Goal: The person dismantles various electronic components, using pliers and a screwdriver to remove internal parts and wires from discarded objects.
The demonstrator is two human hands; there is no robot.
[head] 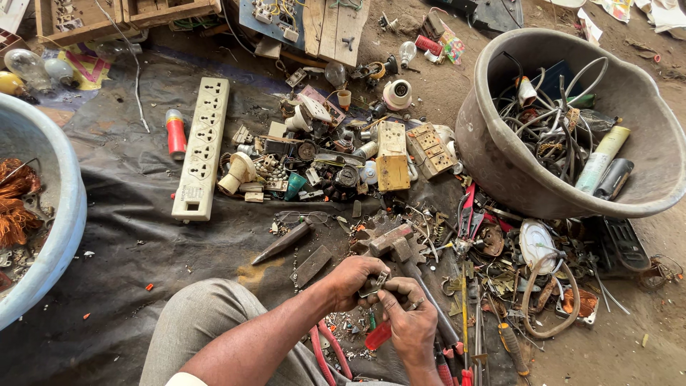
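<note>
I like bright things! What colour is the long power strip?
Cream-white power strip, clearest in the head view.

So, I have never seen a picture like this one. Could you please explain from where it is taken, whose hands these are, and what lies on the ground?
There is one picture, taken by a camera worn on a person's head, looking down. No machine is here: the two bare hands belong to that person. The left hand and the right hand together pinch a small metal part. On the dark sheet lie a long white power strip, many old switches and sockets, and a hammer. A grey tub holds wires, and a blue basin holds copper wire.
</note>
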